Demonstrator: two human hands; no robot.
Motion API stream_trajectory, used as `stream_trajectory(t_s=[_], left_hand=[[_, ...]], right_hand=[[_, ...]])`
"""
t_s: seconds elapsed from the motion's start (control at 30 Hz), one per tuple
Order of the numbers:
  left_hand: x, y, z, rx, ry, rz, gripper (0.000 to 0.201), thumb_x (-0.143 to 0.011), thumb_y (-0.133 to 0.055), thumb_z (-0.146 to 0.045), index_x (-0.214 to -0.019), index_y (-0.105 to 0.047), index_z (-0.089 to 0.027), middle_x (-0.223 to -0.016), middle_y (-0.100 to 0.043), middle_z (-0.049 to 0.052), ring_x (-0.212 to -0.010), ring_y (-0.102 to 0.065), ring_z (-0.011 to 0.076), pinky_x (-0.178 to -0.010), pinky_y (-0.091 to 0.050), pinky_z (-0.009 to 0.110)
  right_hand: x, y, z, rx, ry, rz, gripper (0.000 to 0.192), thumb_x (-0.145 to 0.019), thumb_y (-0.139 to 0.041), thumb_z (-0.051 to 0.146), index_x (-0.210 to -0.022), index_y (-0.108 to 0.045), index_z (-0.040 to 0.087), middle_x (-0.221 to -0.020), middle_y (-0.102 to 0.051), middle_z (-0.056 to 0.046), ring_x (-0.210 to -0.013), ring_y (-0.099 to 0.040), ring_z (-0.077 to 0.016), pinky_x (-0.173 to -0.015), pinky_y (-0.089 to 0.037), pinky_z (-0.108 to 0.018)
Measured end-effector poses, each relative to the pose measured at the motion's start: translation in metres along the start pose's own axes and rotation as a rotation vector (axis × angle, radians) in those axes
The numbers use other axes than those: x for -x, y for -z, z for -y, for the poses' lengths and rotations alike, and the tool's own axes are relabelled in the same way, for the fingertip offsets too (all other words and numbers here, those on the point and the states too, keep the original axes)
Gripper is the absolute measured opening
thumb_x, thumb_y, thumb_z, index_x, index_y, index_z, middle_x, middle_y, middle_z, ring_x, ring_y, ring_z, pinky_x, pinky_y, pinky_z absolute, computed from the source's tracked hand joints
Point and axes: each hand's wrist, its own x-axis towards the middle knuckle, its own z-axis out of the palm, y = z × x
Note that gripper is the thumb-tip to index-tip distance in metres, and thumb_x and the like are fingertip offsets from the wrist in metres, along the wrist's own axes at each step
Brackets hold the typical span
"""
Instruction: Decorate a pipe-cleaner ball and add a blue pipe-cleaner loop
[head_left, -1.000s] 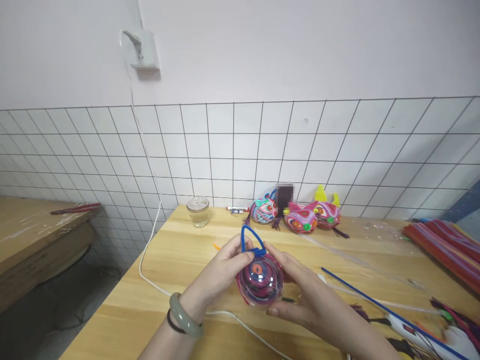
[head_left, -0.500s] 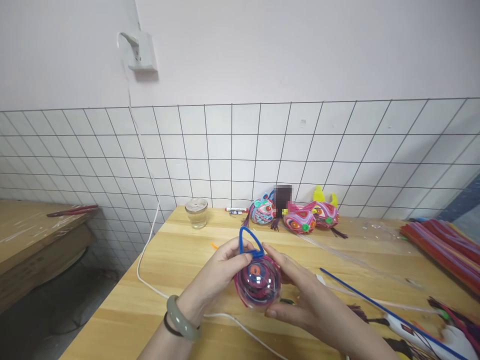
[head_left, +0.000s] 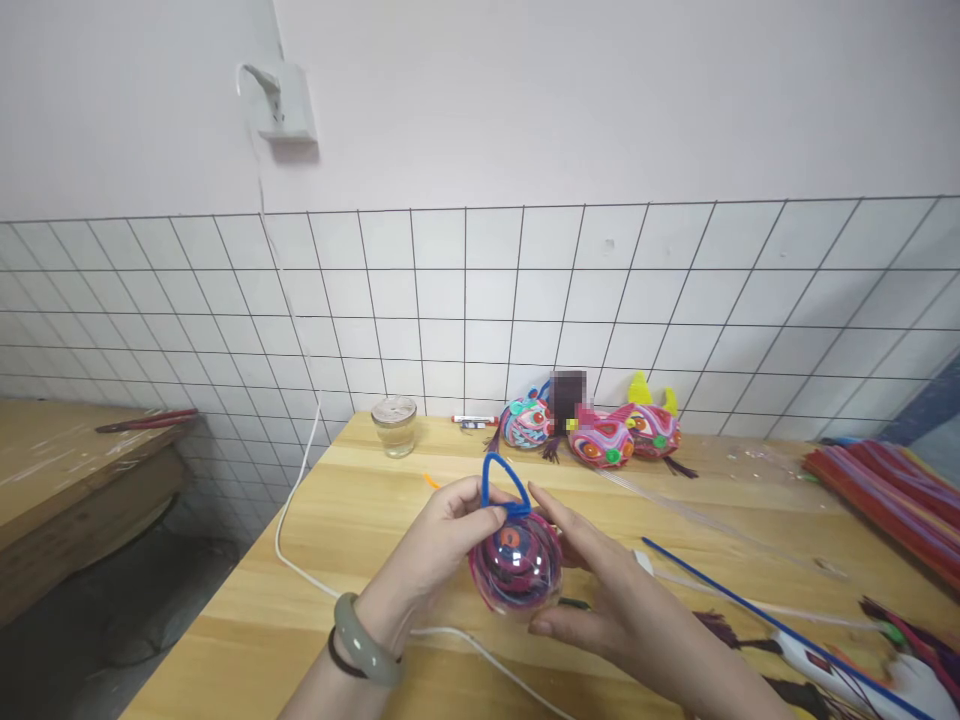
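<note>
A clear plastic ball with swirled purple, pink and dark strands and an orange spot is held up over the table between my hands. On its top sits a blue pipe cleaner bent into a pointed loop. My left hand is closed at the ball's upper left, its thumb pressing the base of the blue loop; its other fingers are partly hidden behind. Around the right side of the ball curves my right hand, thumb low and index finger high. Some of its fingertips are hidden behind the ball.
Several decorated balls stand by the tiled wall, near a marker and a glass. On the right lie a straight blue pipe cleaner, a white glue gun and a pipe-cleaner bundle. A white cable crosses the table.
Almost nothing differs. The blue loop has tilted very slightly, and the view has shifted a little; both hands keep their places on the ball.
</note>
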Motion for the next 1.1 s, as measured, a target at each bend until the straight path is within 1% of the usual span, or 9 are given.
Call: stream_trajectory(t_s=[0.13,0.2,0.37,0.5,0.7,0.77,0.87,1.0,1.1], left_hand=[[-0.0002,0.0,-0.0012,-0.037,-0.017,-0.029,0.014,-0.07,-0.061,-0.017,-0.083,-0.067,-0.016,-0.081,-0.066,0.003,-0.077,-0.056,0.0156,-0.071,-0.043,0.026],[-0.0006,0.0004,-0.0008,-0.056,-0.027,-0.033,0.016,-0.07,-0.062,-0.018,-0.084,-0.067,-0.015,-0.082,-0.066,0.004,-0.078,-0.056,0.0166,-0.071,-0.043,0.027],[-0.0003,0.0005,0.0003,-0.09,-0.049,-0.037,0.017,-0.072,-0.06,-0.018,-0.086,-0.066,-0.013,-0.081,-0.066,0.005,-0.078,-0.057,0.0179,-0.071,-0.044,0.029],[0.0004,-0.0013,-0.0009,-0.109,-0.077,-0.05,0.018,-0.073,-0.059,-0.019,-0.087,-0.066,-0.012,-0.08,-0.066,0.006,-0.077,-0.057,0.0182,-0.07,-0.044,0.03],[-0.0001,-0.0051,-0.0024,-0.103,-0.062,-0.118,0.015,-0.071,-0.06,-0.02,-0.081,-0.066,-0.011,-0.074,-0.065,0.004,-0.069,-0.056,0.0157,-0.064,-0.044,0.027],[-0.0001,-0.0058,-0.0023,-0.093,-0.059,-0.125,0.014,-0.071,-0.06,-0.021,-0.08,-0.066,-0.012,-0.072,-0.064,0.003,-0.067,-0.055,0.0149,-0.063,-0.043,0.026],[-0.0001,-0.0059,-0.0018,-0.079,-0.05,-0.12,0.015,-0.072,-0.06,-0.022,-0.081,-0.067,-0.012,-0.071,-0.064,0.003,-0.065,-0.055,0.0142,-0.062,-0.043,0.026],[-0.0003,-0.0055,-0.0007,-0.076,-0.046,-0.121,0.017,-0.071,-0.061,-0.024,-0.081,-0.068,-0.012,-0.07,-0.064,0.004,-0.067,-0.056,0.0156,-0.064,-0.043,0.027],[-0.0005,-0.0058,-0.0005,-0.078,-0.05,-0.125,0.018,-0.07,-0.062,-0.024,-0.082,-0.068,-0.012,-0.071,-0.064,0.004,-0.068,-0.056,0.0163,-0.064,-0.043,0.028]], right_hand=[[-0.002,0.0004,0.0028,0.027,0.012,0.018,0.08,-0.074,-0.067,0.025,-0.135,-0.018,0.04,-0.128,-0.045,0.0,-0.109,-0.05,-0.0182,-0.091,-0.044,-0.031],[-0.0028,0.0003,0.003,0.035,0.024,0.019,0.079,-0.074,-0.067,0.025,-0.135,-0.019,0.04,-0.129,-0.045,0.0,-0.11,-0.05,-0.0178,-0.092,-0.043,-0.031],[-0.0044,-0.0003,-0.0006,0.055,0.034,0.001,0.078,-0.074,-0.066,0.024,-0.135,-0.02,0.038,-0.132,-0.043,-0.001,-0.115,-0.045,-0.0188,-0.095,-0.041,-0.032],[-0.0045,-0.0006,-0.0028,0.079,0.055,-0.031,0.075,-0.074,-0.065,0.023,-0.135,-0.023,0.036,-0.132,-0.044,-0.002,-0.117,-0.045,-0.02,-0.096,-0.04,-0.034],[-0.0036,0.0007,0.0006,0.107,0.061,-0.041,0.072,-0.074,-0.065,0.025,-0.134,-0.027,0.034,-0.132,-0.045,-0.003,-0.118,-0.044,-0.0219,-0.098,-0.038,-0.036],[-0.0039,0.0014,0.0015,0.11,0.063,-0.04,0.071,-0.074,-0.065,0.026,-0.134,-0.028,0.032,-0.131,-0.045,-0.004,-0.118,-0.044,-0.0225,-0.098,-0.038,-0.036],[-0.0048,0.0023,0.0024,0.117,0.067,-0.043,0.07,-0.074,-0.065,0.027,-0.134,-0.028,0.032,-0.132,-0.045,-0.004,-0.119,-0.043,-0.0226,-0.098,-0.038,-0.036],[-0.0049,0.0022,0.0016,0.112,0.058,-0.04,0.069,-0.074,-0.065,0.027,-0.133,-0.029,0.033,-0.132,-0.045,-0.003,-0.12,-0.042,-0.0216,-0.099,-0.037,-0.036],[-0.0034,-0.0004,-0.0023,0.065,0.041,-0.049,0.075,-0.074,-0.066,0.026,-0.135,-0.022,0.033,-0.132,-0.044,-0.005,-0.118,-0.045,-0.0218,-0.097,-0.039,-0.037]])
